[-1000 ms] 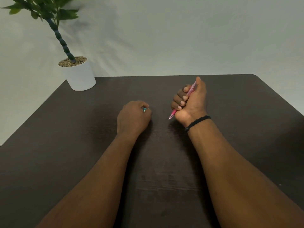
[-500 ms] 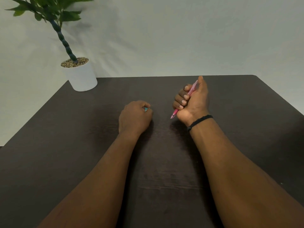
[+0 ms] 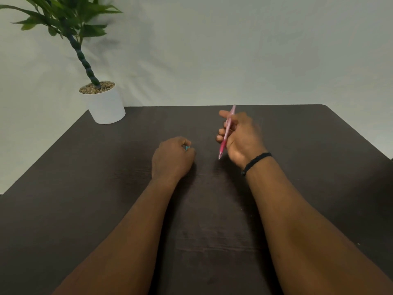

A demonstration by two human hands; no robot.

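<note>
Far to the left of our left hand, at the table's back corner, stands a potted plant point(image 3: 70, 28). Its white pot point(image 3: 106, 109) is topped with pebbles point(image 3: 97, 87), and its ringed stem leans up and to the left in front of the pale wall point(image 3: 234, 50). The dark wooden table point(image 3: 85, 209) spreads beneath both hands.

Our left hand point(image 3: 172, 158) rests on the table as a fist, back upward and fingers curled under. A small teal thing point(image 3: 187, 148) peeps out between thumb and forefinger at the hand's right edge. Only a sliver of it shows, and the hand is clamped round the remainder.

A strip of bare table lies between our two hands, which are apart and do not touch.

Just right of that gap comes the pink pen point(image 3: 226, 133), held in our right hand point(image 3: 242, 139). The pen is steeply tilted. Its darker tip points down and toward us beside the heel of the hand, and its pale back end rises past the fingertips, away from us. The right hand is turned on its edge with the palm facing left and the fingers curled loosely about the barrel. It is blurred, so we cannot tell which fingers press the pen. A black wristband point(image 3: 256, 162) circles the right wrist.
</note>
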